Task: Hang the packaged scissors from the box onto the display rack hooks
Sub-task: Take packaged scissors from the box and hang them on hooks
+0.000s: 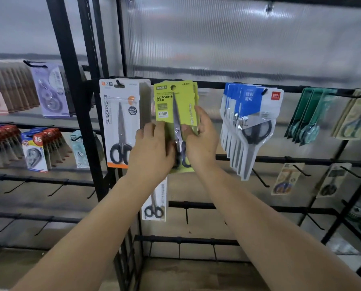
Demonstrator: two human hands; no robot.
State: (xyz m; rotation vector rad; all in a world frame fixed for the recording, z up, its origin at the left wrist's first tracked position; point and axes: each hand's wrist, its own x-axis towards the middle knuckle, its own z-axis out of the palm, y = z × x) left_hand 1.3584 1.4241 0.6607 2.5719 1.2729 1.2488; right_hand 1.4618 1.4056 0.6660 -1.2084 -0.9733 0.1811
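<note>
A stack of green scissors packs (169,106) is held up against the top rail of the black display rack (213,85), its hang hole at rail height. My left hand (152,148) grips the stack's lower left edge. My right hand (200,139) grips its right edge, thumb on the front. The hook behind the packs is hidden, so I cannot tell whether they hang on it. The box is out of view.
White-and-orange scissors packs (120,122) hang just to the left, blue packs (249,127) and teal packs (308,118) to the right. One scissors pack (154,204) hangs below my hands. Bare hooks (259,179) jut from lower rails. Correction tapes (36,148) fill the left rack.
</note>
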